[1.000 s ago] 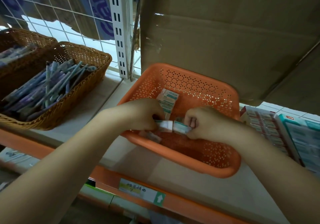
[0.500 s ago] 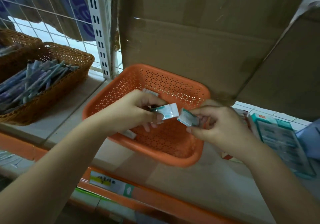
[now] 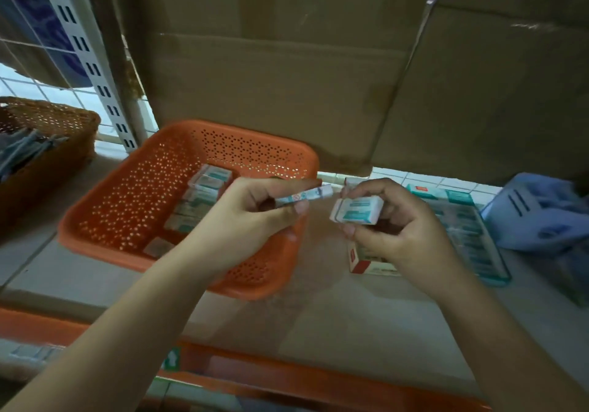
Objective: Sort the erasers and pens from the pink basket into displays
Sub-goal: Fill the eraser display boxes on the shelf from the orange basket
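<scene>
Erasers: one pinched in left hand (image 3: 255,210), stack (image 3: 357,209) in right hand (image 3: 392,230).

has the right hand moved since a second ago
Yes. The right hand, holding erasers, moved right, out of the basket to above the display box.

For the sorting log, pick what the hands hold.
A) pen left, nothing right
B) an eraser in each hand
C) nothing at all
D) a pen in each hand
B: the left hand pinches an edge-on eraser and the right hand grips a teal-labelled eraser; no pen is in either.
</scene>
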